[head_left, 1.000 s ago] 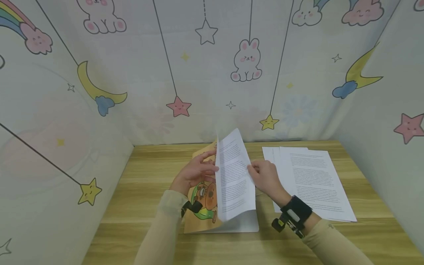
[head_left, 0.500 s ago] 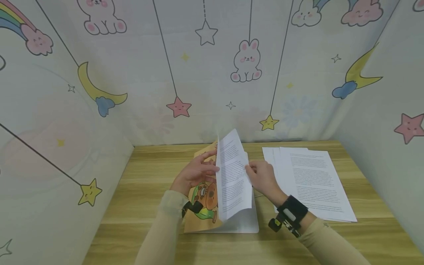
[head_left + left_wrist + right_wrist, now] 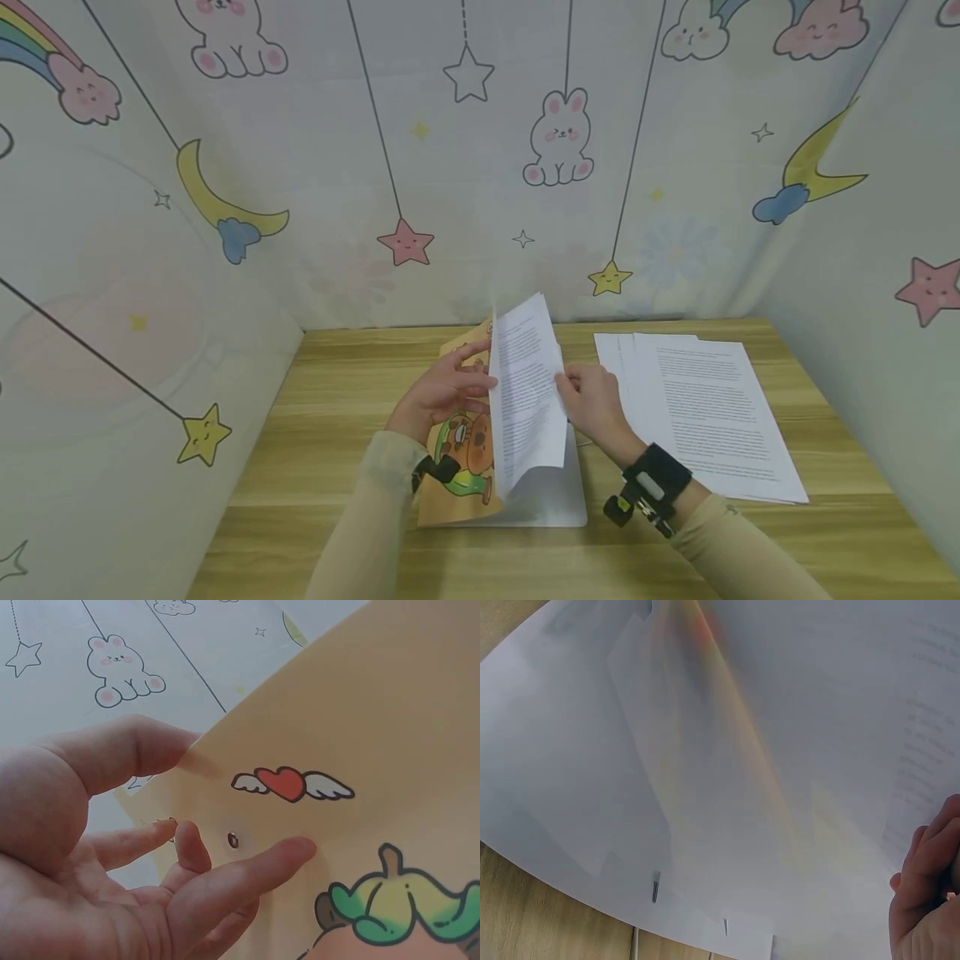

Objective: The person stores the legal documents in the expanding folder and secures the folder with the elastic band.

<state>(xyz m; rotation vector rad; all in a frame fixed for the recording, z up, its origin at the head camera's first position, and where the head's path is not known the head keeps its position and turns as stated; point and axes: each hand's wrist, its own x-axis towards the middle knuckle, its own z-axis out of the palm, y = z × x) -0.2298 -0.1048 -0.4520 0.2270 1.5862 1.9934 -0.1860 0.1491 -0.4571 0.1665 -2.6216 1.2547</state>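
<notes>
A folder (image 3: 525,512) with an orange cartoon cover (image 3: 420,772) lies half open at the middle of the table. My left hand (image 3: 438,392) holds the cover upright at its edge. In the left wrist view, the thumb reaches past that edge while the fingers rest against the cover's face, near a small metal eyelet (image 3: 233,840). Printed sheets (image 3: 528,400) stand along the inside of the cover. Their right edge is pinched by my right hand (image 3: 594,404), with its fingers curled. The right wrist view shows the same hand (image 3: 930,892) at the sheets' edge.
More printed sheets (image 3: 712,408) lie in an overlapping stack on the right side of the wooden table (image 3: 330,383). A thin cord (image 3: 585,443) pokes out beside the folder. Patterned cloth walls (image 3: 480,200) enclose the table's back and sides.
My right hand has shifted slightly left and drawn the sheets' right edge with it, baring more of the folder's inside. My left hand and the cover have barely moved.
</notes>
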